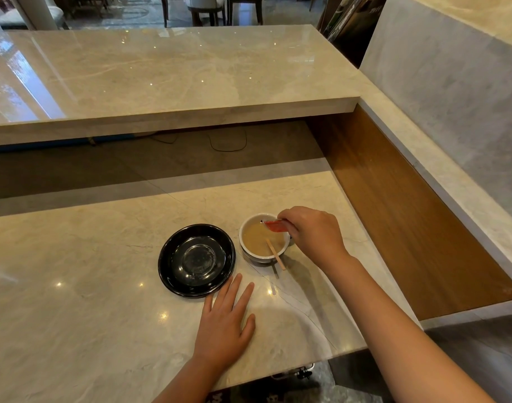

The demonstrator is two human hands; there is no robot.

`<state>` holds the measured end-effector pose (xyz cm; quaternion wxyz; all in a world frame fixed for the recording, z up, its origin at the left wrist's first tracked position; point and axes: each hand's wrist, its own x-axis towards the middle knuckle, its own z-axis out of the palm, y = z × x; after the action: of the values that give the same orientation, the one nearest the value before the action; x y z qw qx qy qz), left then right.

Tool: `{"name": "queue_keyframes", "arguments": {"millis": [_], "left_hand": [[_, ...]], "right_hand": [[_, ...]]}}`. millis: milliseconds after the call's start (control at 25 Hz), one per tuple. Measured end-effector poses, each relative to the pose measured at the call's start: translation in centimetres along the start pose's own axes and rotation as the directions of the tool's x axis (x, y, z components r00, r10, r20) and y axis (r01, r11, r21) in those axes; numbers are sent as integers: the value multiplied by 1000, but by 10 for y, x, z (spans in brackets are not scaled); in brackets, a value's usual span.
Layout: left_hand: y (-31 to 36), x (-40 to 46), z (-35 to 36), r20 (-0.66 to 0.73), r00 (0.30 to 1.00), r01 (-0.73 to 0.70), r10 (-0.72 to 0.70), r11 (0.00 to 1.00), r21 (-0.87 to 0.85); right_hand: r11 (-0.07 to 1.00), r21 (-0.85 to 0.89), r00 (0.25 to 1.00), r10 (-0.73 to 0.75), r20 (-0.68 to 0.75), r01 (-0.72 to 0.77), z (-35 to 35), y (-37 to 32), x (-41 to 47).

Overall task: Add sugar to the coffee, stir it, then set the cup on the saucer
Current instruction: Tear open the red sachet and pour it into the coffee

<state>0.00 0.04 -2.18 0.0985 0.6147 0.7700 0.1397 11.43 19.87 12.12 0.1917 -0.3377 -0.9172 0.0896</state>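
Note:
A white cup (249, 251) of light brown coffee stands on the marble counter. A wooden stir stick (275, 254) leans in it, its end sticking out over the near rim. My right hand (312, 232) holds a red sugar packet (275, 226) tilted over the cup's far right rim. Left of the cup, apart from it, lies a black saucer (196, 258) with nothing on it. My left hand (224, 324) rests flat on the counter, fingers spread, just in front of the saucer.
A raised marble ledge (173, 109) runs across behind the work surface, with a dark recess and cables under it. A wooden panel (400, 205) borders the right side. The counter's near edge (278, 370) is close to my forearms.

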Motion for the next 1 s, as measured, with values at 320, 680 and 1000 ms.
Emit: {"name": "queue_keyframes", "arguments": {"millis": [320,680,1000], "left_hand": [[0,0,1,0,1000,4,-4,1000,10],[-1,-1,2,-9,1000,-4,4,1000,20],[-1,0,0,-10,1000,-14,14,999,36]], "right_hand": [[949,237,973,226,-48,-209,5,6,-6],[-452,836,459,698,549,-312,14,24,-62],[-217,922,364,870,331,-319,4,57,-118]]}}
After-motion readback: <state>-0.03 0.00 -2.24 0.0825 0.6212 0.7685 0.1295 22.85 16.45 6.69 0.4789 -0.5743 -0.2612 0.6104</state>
